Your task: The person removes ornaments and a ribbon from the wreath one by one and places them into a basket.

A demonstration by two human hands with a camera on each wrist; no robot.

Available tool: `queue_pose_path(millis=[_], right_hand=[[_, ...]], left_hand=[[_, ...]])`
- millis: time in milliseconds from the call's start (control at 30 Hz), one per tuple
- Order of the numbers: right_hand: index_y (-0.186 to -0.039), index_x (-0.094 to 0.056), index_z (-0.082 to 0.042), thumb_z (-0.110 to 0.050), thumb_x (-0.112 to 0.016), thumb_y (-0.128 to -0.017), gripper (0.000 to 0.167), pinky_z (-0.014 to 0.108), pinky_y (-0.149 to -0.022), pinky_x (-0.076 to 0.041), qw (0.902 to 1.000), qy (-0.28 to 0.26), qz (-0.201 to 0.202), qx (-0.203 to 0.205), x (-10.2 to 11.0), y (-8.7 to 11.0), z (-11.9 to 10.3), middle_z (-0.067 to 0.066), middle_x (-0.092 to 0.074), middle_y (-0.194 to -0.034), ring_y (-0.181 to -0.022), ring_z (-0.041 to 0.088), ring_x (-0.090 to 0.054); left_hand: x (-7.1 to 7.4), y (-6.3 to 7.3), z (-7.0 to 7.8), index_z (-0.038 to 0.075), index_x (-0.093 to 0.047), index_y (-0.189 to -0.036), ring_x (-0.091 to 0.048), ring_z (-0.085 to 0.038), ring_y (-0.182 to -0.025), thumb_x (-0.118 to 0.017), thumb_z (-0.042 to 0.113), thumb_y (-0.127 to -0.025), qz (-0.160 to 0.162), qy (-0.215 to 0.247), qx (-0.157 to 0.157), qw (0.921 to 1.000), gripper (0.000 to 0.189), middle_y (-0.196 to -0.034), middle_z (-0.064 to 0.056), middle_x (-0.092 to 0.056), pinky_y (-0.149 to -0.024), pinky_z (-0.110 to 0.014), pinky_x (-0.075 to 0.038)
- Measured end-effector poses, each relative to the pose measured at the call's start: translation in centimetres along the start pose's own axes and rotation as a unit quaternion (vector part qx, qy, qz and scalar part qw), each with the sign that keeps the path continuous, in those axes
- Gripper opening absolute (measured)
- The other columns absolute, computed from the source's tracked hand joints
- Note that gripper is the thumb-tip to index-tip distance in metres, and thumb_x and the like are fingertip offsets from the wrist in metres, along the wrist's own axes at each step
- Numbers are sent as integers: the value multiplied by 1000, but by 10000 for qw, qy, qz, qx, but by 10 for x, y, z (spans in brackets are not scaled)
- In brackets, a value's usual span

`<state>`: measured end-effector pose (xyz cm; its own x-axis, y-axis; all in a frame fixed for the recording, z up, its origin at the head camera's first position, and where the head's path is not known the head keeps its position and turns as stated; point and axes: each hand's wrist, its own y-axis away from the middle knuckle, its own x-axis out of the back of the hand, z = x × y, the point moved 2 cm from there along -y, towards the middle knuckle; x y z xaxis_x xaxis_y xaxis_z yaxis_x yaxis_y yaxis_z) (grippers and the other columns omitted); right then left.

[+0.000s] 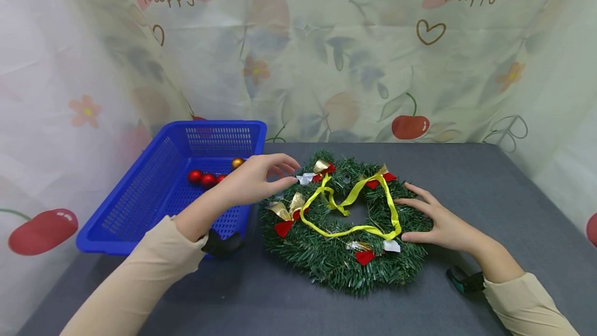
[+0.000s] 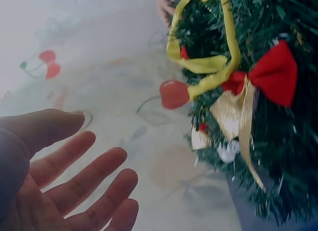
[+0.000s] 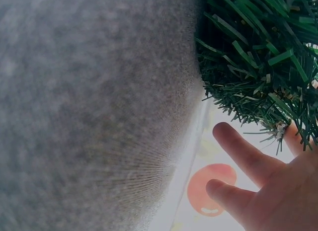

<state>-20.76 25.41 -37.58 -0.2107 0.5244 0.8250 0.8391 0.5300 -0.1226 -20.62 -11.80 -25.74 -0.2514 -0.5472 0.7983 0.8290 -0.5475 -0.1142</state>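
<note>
A green wreath lies on the dark grey table, with red and gold bows around it. Over its middle a yellow ribbon runs in a loose loop. My left hand is held by the wreath's upper left edge, fingers apart and nothing in them, as the left wrist view also shows. Along the wreath's right side my right hand rests with spread fingers, thumb near a white piece. In the right wrist view two of its fingers extend past the branches.
To the left stands a blue plastic basket, its right side partly behind my left arm. Red balls and a gold ball lie inside. Printed curtains hang behind and beside the table.
</note>
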Motion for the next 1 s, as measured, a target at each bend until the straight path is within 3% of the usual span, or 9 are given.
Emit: queue_pose_path(millis=[267, 600, 1000], right_hand=[[-136, -45, -14, -30, -73, -79, 65, 69, -90, -34, 10000, -17, -2, 9, 0, 1, 0, 20, -13, -153, -134, 51, -21], [-135, -46, -14, -30, -73, -80, 64, 69, -90, -34, 10000, -5, 12, 6, 0, 1, 1, 19, -13, -153, -134, 50, -21], [-136, -46, -14, -30, -73, -80, 64, 69, -90, -33, 10000, -34, -6, -1, 0, 0, 2, 20, -12, -153, -134, 50, -20]], left_hand=[[-20, -21, 3, 15, -58, -122, -61, -27, -109, -56, 25, -94, -447, -49, 28, 9990, 30, -120, -10, -64, -93, -40, -49], [-40, -45, -2, 12, -55, -127, -62, -25, -107, -55, 25, -94, -1043, -355, 280, 9935, 35, -120, -10, -64, -87, -34, -52], [-53, -69, -15, 15, -56, -128, -60, -24, -110, -55, 26, -94, -1374, -473, 365, 9887, 35, -119, -10, -63, -89, -34, -51]])
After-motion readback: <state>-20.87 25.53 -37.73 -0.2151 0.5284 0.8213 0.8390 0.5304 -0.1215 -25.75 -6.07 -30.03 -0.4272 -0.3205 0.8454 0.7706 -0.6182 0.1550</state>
